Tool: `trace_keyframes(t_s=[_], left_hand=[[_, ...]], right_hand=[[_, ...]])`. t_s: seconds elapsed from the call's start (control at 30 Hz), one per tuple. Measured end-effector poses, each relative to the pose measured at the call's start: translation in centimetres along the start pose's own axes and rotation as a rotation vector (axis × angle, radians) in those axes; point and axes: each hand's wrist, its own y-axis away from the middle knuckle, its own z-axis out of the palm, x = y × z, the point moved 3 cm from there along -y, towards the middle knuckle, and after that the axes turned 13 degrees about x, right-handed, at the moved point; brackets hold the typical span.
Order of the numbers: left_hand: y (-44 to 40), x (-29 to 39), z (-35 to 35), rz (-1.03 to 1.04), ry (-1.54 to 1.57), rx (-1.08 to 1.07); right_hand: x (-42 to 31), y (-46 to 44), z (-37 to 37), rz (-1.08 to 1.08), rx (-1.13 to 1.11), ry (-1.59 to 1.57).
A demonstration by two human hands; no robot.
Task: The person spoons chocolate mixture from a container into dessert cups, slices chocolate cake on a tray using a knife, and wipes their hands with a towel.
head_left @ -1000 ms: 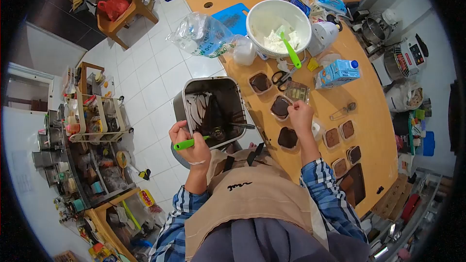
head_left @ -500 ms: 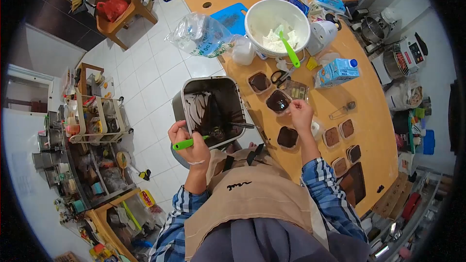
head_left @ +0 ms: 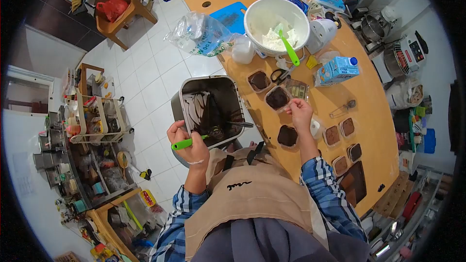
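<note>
My left hand (head_left: 191, 148) is closed around the green handle (head_left: 182, 144) of a utensil whose other end reaches into a deep metal pan (head_left: 182, 98). Its fingers are also against the pan's near-left rim. Dark chocolate streaks coat the pan's inside, and a second dark-handled utensil (head_left: 241, 124) leans over its edge. With fingertips pinched, my right hand (head_left: 302, 114) grips the corner of a clear plastic tub of chocolate (head_left: 277, 98) on the table. Beside it are two more dark-topped tubs, one farther off (head_left: 258, 81) and one nearer (head_left: 288, 136).
A white bowl (head_left: 252, 26) of white cream holds a green spatula (head_left: 290, 51). Scissors (head_left: 278, 75), a milk carton (head_left: 337, 72) and a small strainer (head_left: 345, 107) lie beyond my right hand. Several brown-topped tubs (head_left: 332, 136) sit at right on the wooden table (head_left: 374, 150).
The chocolate in the gripped tub has lost its bright reflection and looks duller. My right hand still pinches the tub's corner; my left hand has hardly moved.
</note>
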Motion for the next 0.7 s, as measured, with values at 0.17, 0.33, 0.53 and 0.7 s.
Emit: trace_keyframes(t_s=[0.17,0.33,0.53,0.7], left_hand=[[-0.03,0.4,0.03,0.019,-0.006,-0.002],[0.09,0.09,-0.07,0.006,-0.028,-0.004],[0.08,0.35,-0.12,-0.003,-0.014,0.005],[-0.08,0.75,-0.24,0.034,-0.03,0.005]], right_hand=[[-0.07,0.19,0.03,-0.03,0.008,0.019],[0.01,0.22,-0.03,-0.034,0.014,0.003],[-0.19,0.53,0.16,0.037,0.032,-0.06],[0.28,0.8,0.49,0.199,0.015,-0.203]])
